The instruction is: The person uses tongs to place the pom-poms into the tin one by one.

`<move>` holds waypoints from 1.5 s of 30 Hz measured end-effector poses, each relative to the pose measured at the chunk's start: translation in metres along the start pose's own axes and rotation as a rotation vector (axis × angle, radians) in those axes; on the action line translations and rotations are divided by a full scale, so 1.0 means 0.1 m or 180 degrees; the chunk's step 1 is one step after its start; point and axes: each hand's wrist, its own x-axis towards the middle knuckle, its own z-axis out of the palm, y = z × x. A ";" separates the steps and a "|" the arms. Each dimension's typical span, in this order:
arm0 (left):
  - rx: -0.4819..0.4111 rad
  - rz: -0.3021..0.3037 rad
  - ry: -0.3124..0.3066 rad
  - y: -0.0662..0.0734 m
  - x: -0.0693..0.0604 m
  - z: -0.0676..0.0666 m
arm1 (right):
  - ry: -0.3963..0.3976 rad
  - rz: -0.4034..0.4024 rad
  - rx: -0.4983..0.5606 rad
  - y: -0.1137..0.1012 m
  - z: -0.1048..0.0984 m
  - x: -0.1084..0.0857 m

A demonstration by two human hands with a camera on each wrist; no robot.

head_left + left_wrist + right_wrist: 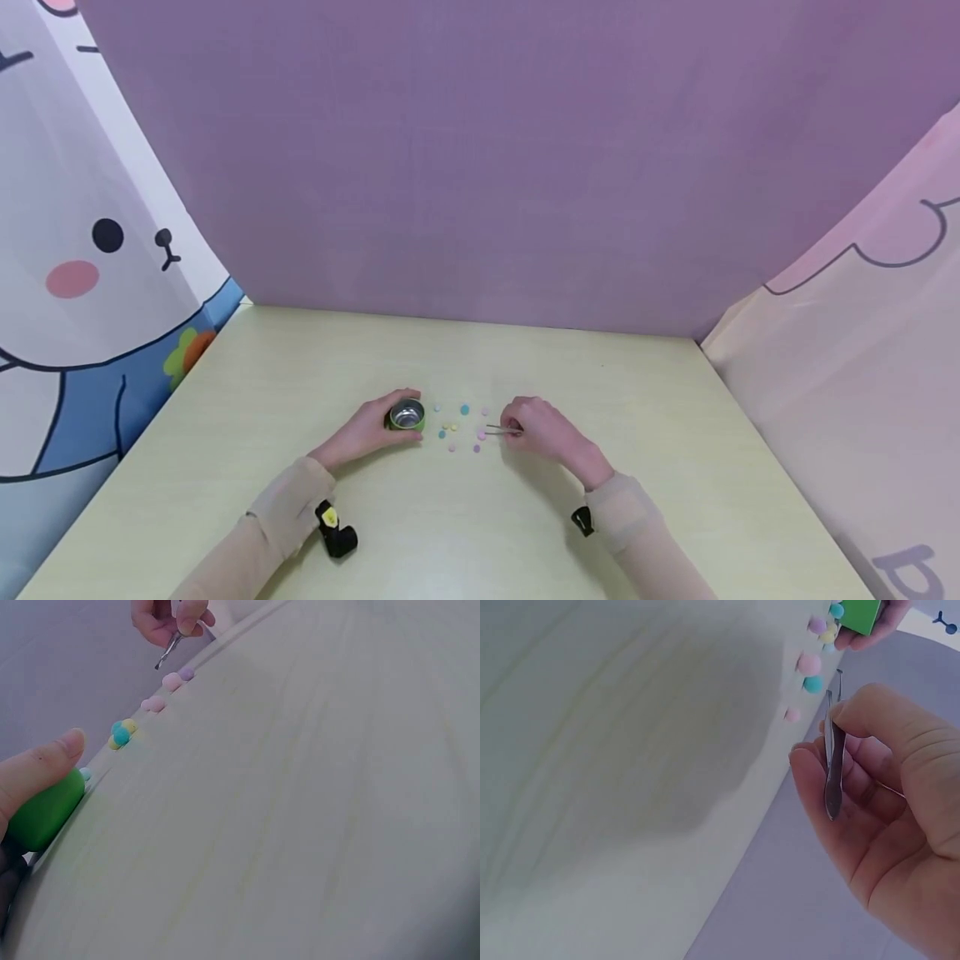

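My left hand [366,427] grips a small green cup [407,427] with a shiny metal inside, thumb on the near side and fingers around the far side. The cup stands upright on the table, and nothing shows in it. In my right hand [546,429] a pair of metal tweezers [834,769] is pinched between thumb and fingers, tips apart and pointing left. Between the hands lie several small pastel balls, among them a teal ball [465,409], a purple ball [476,448] and a pink ball [808,664]. Nothing is visible between the tweezer tips.
A pale wood-look table [465,533] lies under both hands. Behind it rises a purple cloth wall [480,167], with printed curtains [97,333] at the left and right sides. Each sleeve cuff has a black wrist device [339,537] at it.
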 end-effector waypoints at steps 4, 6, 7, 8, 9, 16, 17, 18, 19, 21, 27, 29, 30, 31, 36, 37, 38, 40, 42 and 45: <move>-0.0007 -0.0015 -0.0005 0.01 -0.01 0.00 | 0.0032 -0.0101 -0.0053 0.00 0.01 -0.01; -0.0005 -0.0013 -0.0006 0.01 0.00 0.00 | 0.0046 -0.0136 -0.0059 -0.01 0.02 0.00; -0.0001 -0.0010 -0.0004 0.01 0.00 0.00 | 0.0050 -0.0149 -0.0063 -0.02 0.02 0.00; 0.0004 -0.0007 -0.0004 0.01 0.00 0.00 | 0.0053 -0.0159 -0.0064 -0.02 0.02 0.00; 0.0003 -0.0006 -0.0002 0.01 0.00 0.00 | 0.0057 -0.0169 -0.0065 -0.03 0.02 0.00; 0.0039 -0.0007 -0.0006 0.00 0.00 0.00 | 0.0069 -0.0177 -0.0051 -0.03 0.05 0.00; 0.0051 0.0001 -0.0005 -0.01 0.00 0.00 | 0.0069 -0.0183 -0.0050 -0.03 0.05 0.00; 0.0049 -0.0002 -0.0006 -0.01 -0.01 0.00 | 0.0065 -0.0186 -0.0048 -0.03 0.06 0.00; 0.0051 0.0000 -0.0007 -0.01 -0.01 0.00 | 0.0062 -0.0194 -0.0045 -0.03 0.06 0.00; 0.0038 0.0010 -0.0005 -0.02 -0.01 0.00 | 0.0048 -0.0204 -0.0046 -0.03 0.07 0.00; 0.0020 0.0023 0.0006 -0.02 -0.01 0.00 | 0.0017 -0.0198 -0.0058 -0.02 0.10 0.01; 0.0025 0.0024 0.0006 -0.03 -0.01 0.00 | 0.0015 -0.0194 -0.0086 -0.03 0.11 0.02; 0.0025 0.0024 0.0004 -0.03 -0.02 0.00 | 0.0012 -0.0193 -0.0108 -0.02 0.12 0.02; 0.0020 0.0023 0.0003 -0.03 -0.02 0.01 | 0.0011 -0.0195 -0.0130 -0.02 0.12 0.02; 0.0016 0.0045 0.0004 -0.04 -0.03 0.01 | 0.0030 -0.0237 -0.0248 -0.03 0.14 0.02; 0.0009 0.0050 0.0007 -0.04 -0.03 0.01 | 0.0039 -0.0251 -0.0273 -0.03 0.14 0.01; 0.0012 0.0055 0.0011 -0.04 -0.03 0.01 | 0.0047 -0.0261 -0.0292 -0.03 0.14 0.01; 0.0009 0.0055 0.0012 -0.03 -0.03 0.01 | 0.0057 -0.0280 -0.0334 -0.03 0.14 0.01; -0.0002 0.0046 0.0012 -0.03 -0.03 0.01 | 0.0057 -0.0292 -0.0382 -0.03 0.14 0.01; 0.0009 0.0046 0.0008 -0.02 -0.04 0.02 | 0.0075 -0.0322 -0.0450 -0.03 0.14 0.00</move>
